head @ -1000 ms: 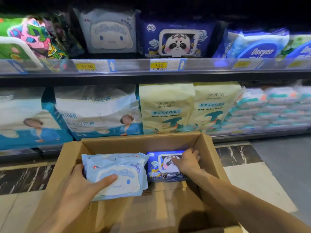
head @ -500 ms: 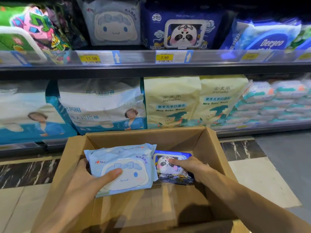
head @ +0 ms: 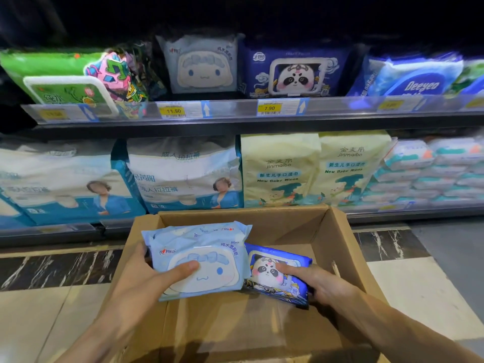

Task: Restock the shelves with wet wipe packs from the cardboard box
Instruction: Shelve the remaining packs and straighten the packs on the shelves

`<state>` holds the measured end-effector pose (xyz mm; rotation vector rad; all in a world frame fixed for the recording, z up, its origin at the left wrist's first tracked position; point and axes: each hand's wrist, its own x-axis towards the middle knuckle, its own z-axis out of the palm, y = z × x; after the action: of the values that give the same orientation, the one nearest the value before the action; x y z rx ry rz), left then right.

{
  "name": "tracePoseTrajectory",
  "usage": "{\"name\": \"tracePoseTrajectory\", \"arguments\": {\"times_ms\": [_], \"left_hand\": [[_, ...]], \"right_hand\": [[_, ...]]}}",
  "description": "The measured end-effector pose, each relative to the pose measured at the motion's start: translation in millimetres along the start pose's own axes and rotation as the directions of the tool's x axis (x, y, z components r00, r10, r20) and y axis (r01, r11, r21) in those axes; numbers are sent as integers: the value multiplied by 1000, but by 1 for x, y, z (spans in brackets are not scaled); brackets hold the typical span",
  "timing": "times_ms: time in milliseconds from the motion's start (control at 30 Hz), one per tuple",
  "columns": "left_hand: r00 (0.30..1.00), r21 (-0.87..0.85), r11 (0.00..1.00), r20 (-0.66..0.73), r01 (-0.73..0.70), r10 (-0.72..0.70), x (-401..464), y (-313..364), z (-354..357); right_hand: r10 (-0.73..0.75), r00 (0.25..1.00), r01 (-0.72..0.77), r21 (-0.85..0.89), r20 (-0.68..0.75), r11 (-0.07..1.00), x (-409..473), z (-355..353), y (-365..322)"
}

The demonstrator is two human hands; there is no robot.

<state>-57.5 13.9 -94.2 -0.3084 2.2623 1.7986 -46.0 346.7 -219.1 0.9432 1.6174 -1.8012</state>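
An open cardboard box (head: 348,247) stands on the floor before the shelves. My left hand (head: 146,281) grips a light blue wet wipe pack (head: 201,255) with a cartoon face, thumb on its lid, held above the box's left half. My right hand (head: 319,281) grips a dark blue panda wet wipe pack (head: 277,276), lifted and tilted just right of the light blue one. On the upper shelf (head: 235,111) stand a matching light blue pack (head: 201,66) and a matching panda pack (head: 293,72), above price tags 11.50 and 7.90.
The lower shelf holds large blue-and-white diaper bags (head: 183,176), yellow baby wipe bags (head: 280,169) and stacked white packs (head: 432,171). Green packs (head: 52,74) and Deeyeo packs (head: 419,77) flank the upper row. Tiled floor (head: 419,284) surrounds the box.
Both hands have lifted their packs up off the box floor. The panda pack has risen and tilted in my right hand. The view has tipped slightly upward toward the shelves.
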Motion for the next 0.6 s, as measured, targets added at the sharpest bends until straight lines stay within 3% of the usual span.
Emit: {"name": "tracePoseTrajectory", "arguments": {"times_ms": [200, 300, 400, 600], "left_hand": [[998, -11, 998, -27, -61, 60, -9, 17, -4], [994, -22, 994, -47, -103, 102, -11, 26, -8], [989, -21, 990, -59, -137, 136, -12, 34, -14], [960, 66, 965, -105, -252, 258, -10, 60, -23]], "right_hand": [[-59, 998, 58, -83, -6, 995, -9, -1, 0], [-162, 984, 146, -175, -77, 974, -11, -3, 4], [-388, 909, 319, -344, -154, 883, -14, -8, -2], [-615, 775, 503, -447, -145, 740, -71, -14, -47]]}}
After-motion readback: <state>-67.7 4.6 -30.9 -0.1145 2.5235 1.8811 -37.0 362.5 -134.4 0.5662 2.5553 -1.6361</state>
